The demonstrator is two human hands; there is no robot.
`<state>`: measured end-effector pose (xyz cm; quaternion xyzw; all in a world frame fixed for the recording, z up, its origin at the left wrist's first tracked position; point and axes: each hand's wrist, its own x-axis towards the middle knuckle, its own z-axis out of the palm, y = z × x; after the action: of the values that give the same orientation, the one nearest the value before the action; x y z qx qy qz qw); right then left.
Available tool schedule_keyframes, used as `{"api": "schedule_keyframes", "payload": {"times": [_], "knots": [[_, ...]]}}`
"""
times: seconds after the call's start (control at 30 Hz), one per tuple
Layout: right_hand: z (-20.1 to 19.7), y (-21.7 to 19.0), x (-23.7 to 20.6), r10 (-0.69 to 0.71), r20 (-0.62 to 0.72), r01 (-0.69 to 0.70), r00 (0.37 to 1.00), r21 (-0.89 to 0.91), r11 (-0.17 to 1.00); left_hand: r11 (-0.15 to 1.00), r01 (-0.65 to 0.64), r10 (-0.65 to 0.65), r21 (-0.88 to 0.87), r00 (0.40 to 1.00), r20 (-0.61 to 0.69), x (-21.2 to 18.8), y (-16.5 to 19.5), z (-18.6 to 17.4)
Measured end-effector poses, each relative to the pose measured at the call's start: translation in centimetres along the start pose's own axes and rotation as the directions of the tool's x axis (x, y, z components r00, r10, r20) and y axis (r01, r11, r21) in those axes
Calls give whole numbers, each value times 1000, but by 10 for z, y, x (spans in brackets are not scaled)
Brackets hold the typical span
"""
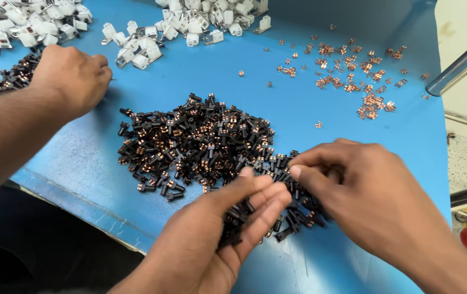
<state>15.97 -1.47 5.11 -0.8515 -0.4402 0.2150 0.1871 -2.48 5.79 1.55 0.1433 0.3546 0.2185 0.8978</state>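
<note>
No packages, labels, signs or screens are seen anywhere in the view. Nothing wrapped, boxed or printed is shown, and no display is visible.

Both hands, left hand (pixel 228 218) and right hand (pixel 369 196), pinch small black parts (pixel 195 141) heaped on the blue table (pixel 309 103).

white parts (pixel 26 24) cut off at top edge, black pieces (pixel 298 209) half hidden under hands
</note>
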Motion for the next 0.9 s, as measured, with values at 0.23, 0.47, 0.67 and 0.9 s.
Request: {"api": "schedule_keyframes", "payload": {"times": [0.23,0.47,0.67,0.9], "knots": [[-10,-15,-7,-19,33,18,999,27,999,992,-59,86,-112,961,262,-4,4,-6],[-18,-15,-23,-163,179,107,970,288,951,989,-29,-19,144,946,323,-7,-1,7],[-24,-17,-12,102,205,-157,973,275,948,989,118,-124,90,991,56,-3,-8,9],[-21,-5,66,46,-278,-87,959,-137,987,1000,0,-3,21,993,118,1,0,4]]}}
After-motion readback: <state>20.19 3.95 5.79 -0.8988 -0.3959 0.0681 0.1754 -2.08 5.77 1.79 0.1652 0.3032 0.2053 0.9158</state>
